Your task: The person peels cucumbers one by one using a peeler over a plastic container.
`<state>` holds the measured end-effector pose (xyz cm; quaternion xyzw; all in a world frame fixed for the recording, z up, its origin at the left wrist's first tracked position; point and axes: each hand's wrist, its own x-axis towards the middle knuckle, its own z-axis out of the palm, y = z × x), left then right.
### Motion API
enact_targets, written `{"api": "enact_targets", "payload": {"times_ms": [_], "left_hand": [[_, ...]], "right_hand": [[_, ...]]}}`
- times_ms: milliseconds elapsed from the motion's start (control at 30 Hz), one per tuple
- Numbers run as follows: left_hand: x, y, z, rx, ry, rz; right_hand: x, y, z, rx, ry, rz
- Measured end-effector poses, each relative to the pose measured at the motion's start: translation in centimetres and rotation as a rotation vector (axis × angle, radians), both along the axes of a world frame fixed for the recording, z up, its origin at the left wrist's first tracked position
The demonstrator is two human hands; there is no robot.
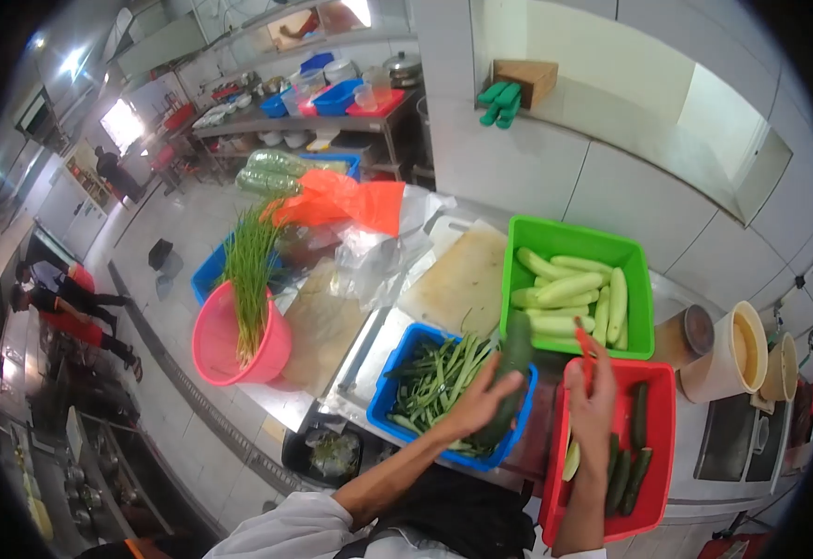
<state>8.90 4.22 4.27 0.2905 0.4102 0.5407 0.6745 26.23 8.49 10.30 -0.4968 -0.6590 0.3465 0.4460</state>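
My left hand [485,401] is wrapped round a dark green cucumber [516,352], held upright over the blue basin [375,402] of green peel strips [434,377]. In my right hand [593,396] is a red peeler [583,347], raised above the left side of the red basin [664,447]. Dark unpeeled cucumbers [619,484] lie in that red basin. Behind my hands, the green basin [647,307] holds several pale peeled cucumbers [569,290]. The peeler does not touch the held cucumber.
A pink bucket [239,345] with green stalks [255,279] stands at the left. Cutting boards [457,275] and an orange bag [355,200] lie behind. White tubs [723,359] are at the right. A black bin [322,456] sits below. Distant people [75,307] are at the far left.
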Motion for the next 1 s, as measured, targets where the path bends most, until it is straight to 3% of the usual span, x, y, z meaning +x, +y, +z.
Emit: {"api": "enact_targets", "payload": {"times_ms": [67, 133, 200, 233, 333, 467, 567, 633, 767, 867, 900, 933, 1000], "left_hand": [[-2.8, -1.6, -0.7, -0.101, -0.1, 0.089], [-4.7, -3.1, -3.0, -0.089, 0.02, 0.247], [-6.1, -5.1, -3.7, -0.065, 0.143, 0.239], [-6.0, -5.4, -3.3, -0.049, 0.088, 0.301], [-6.2, -6.3, -1.7, -0.071, 0.011, 0.341], [-5.7, -6.7, -1.5, -0.067, -0.131, 0.401], [-4.9, -6.5, -1.2, -0.036, 0.209, 0.37], [-4.8, -6.4, -1.1, -0.018, 0.265, 0.369], [-5.4, -6.5, -1.5, -0.015, 0.42, 0.323], [-5.8, -5.6, -3.0, -0.035, 0.278, 0.528], [-6.0, -4.1, -4.4, -0.177, -0.005, 0.824], [-8.7, -4.8, -4.0, -0.079, 0.158, 0.595], [-10.9, -4.0, -5.7, 0.012, -0.035, 0.679]], "right_hand": [[-2.8, -0.9, -3.5, 0.108, -0.004, 0.081], [-4.3, -2.6, -1.0, -0.317, -0.041, 0.277], [-5.9, -3.3, -1.7, -0.2, -0.046, 0.33], [-6.4, -3.3, -3.0, 0.037, -0.145, 0.305], [-7.7, -3.5, -2.5, -0.081, -0.169, 0.325], [-9.1, -3.6, -2.6, -0.004, -0.213, 0.344], [-9.7, -3.8, -2.2, -0.049, -0.367, 0.331], [-10.0, -3.7, -1.9, -0.078, -0.47, 0.318], [-9.8, -3.7, -2.2, -0.091, -0.43, 0.295], [-9.1, -4.5, -3.0, -0.036, -0.51, 0.366], [-8.6, -6.4, -3.8, -0.077, -0.563, 0.475], [-7.9, -8.8, -4.5, -0.128, -0.615, 0.586], [-5.5, -12.4, -7.0, -0.129, -0.651, 0.676]]}}
